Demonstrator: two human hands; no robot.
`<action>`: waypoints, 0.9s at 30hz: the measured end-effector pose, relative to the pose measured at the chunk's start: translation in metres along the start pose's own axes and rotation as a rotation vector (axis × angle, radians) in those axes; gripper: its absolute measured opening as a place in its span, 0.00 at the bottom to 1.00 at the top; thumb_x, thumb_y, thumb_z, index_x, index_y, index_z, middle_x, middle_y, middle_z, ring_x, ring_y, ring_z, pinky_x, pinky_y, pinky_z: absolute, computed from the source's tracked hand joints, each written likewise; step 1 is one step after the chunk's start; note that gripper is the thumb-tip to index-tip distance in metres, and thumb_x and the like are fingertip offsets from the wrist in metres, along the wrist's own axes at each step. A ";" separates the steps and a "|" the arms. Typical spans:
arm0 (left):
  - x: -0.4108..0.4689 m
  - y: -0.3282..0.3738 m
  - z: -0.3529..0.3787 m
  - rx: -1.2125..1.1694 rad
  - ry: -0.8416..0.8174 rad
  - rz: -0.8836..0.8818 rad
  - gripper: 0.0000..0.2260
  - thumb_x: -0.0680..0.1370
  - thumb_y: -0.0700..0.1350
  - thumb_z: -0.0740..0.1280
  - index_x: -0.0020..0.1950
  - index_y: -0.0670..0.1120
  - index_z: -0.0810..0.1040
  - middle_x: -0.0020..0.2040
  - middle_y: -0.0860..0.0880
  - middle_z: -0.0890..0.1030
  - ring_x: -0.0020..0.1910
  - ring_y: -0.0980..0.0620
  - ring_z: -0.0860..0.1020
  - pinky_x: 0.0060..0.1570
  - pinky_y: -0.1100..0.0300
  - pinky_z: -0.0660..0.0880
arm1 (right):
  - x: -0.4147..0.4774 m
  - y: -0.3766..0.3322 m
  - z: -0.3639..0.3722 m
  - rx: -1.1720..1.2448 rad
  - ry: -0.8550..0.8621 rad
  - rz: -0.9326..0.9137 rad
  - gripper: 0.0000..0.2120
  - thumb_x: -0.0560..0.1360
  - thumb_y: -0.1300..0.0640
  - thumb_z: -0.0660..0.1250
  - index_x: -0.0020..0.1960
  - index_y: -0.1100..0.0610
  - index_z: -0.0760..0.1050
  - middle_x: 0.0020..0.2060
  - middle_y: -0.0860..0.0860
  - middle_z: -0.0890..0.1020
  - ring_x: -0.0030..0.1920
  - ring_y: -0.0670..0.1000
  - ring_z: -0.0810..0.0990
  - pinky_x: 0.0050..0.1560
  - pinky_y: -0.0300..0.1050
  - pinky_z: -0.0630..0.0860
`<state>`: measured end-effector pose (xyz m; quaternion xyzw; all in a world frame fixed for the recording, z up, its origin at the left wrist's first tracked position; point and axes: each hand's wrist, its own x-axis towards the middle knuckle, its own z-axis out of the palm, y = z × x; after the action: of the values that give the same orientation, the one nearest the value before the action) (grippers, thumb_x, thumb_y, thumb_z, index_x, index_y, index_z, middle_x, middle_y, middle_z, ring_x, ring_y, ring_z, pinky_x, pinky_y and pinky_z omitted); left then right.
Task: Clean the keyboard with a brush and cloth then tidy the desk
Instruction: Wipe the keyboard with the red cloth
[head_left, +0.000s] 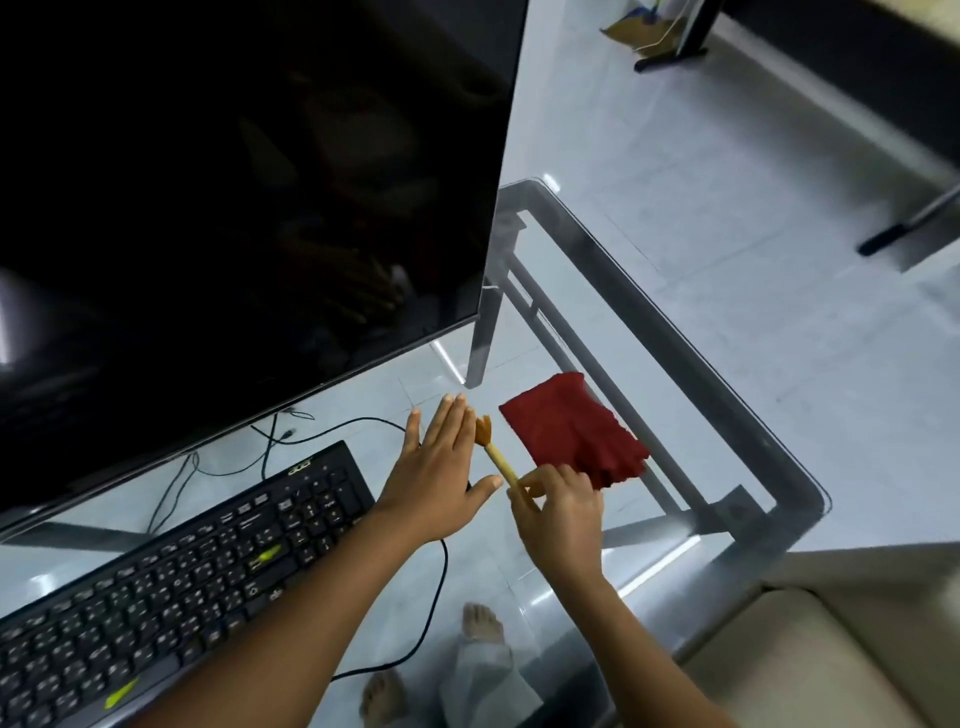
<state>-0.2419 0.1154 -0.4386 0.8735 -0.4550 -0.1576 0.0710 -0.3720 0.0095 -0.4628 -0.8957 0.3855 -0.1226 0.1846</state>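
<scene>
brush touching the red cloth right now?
Apart. The head view shows a strip of bare glass desk between the brush and the cloth; the right hand pinches the handle.

One keyboard (182, 571). One monitor (234, 182). One brush (500, 461). One red cloth (571, 431). Two hands: left hand (436, 478), right hand (561, 514). One glass surface (737, 410). Two bare feet seen through the glass: near foot (384, 696), far foot (483, 623). One thick black cable (442, 587); a few thin cables (171, 488), count unclear.
</scene>
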 end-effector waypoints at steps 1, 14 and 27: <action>0.001 0.000 0.001 0.002 0.000 -0.001 0.38 0.79 0.66 0.51 0.79 0.42 0.44 0.79 0.45 0.42 0.77 0.49 0.37 0.75 0.43 0.39 | 0.005 0.001 -0.002 0.012 0.011 -0.025 0.06 0.69 0.52 0.76 0.42 0.52 0.82 0.38 0.46 0.81 0.40 0.48 0.73 0.40 0.44 0.68; -0.001 -0.006 0.004 -0.027 0.026 -0.056 0.37 0.79 0.65 0.50 0.79 0.43 0.43 0.79 0.46 0.41 0.77 0.49 0.37 0.75 0.44 0.38 | 0.070 0.019 0.016 -0.074 0.048 -0.121 0.15 0.77 0.52 0.68 0.62 0.53 0.78 0.52 0.53 0.78 0.51 0.55 0.75 0.53 0.52 0.74; -0.073 -0.058 -0.016 -0.116 0.126 -0.187 0.44 0.76 0.70 0.53 0.79 0.44 0.41 0.79 0.48 0.38 0.76 0.52 0.34 0.74 0.46 0.35 | 0.048 -0.076 -0.047 0.690 -0.240 0.105 0.03 0.79 0.53 0.63 0.50 0.51 0.75 0.40 0.40 0.79 0.46 0.43 0.82 0.46 0.35 0.77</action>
<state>-0.2307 0.2086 -0.4238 0.9147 -0.3565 -0.1346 0.1348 -0.3078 0.0116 -0.3846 -0.7677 0.3426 -0.1299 0.5257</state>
